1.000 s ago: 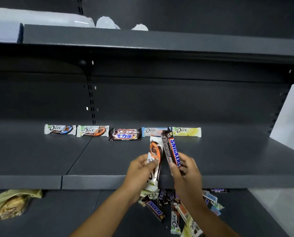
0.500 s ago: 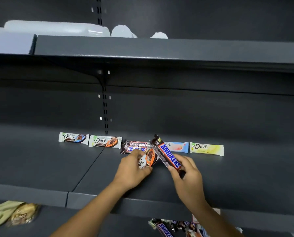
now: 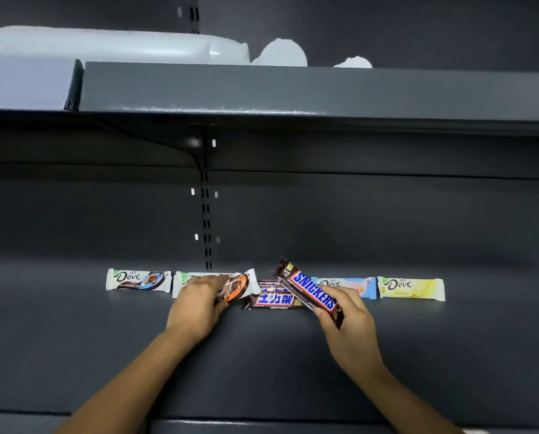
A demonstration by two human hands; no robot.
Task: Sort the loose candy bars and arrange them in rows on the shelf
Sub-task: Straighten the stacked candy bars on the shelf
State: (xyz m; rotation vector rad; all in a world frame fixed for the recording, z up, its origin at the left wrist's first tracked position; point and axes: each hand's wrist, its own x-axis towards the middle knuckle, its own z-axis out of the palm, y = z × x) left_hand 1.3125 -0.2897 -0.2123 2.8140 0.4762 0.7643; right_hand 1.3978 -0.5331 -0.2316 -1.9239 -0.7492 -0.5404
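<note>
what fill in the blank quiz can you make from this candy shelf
The right hand holds a brown bar whose wrapper reads ____.
The orange-and-white bar is held by the ____.
The yellow bar lies farthest ____ on the shelf.
Missing words: Snickers; left hand; right.

- "Dove", dark script: white-and-blue bar [image 3: 138,279], far left of row, left of frame centre.
- "SNICKERS", blue capitals: tilted brown bar [image 3: 308,291] gripped by right hand [image 3: 346,321], frame centre. Small yellow patch near its upper end, print too small to read.
- "士力架", blue-white characters: flat brown bar [image 3: 274,298] lying in row, partly behind tilted brown bar.
- "Dove", first letter partly covered: pale blue bar [image 3: 345,285], right of centre.
- "Dove", dark script: yellow bar [image 3: 410,288], right end of row.
- Orange-and-white bar [image 3: 238,286] in left hand [image 3: 196,305]: no lettering legible.
</note>
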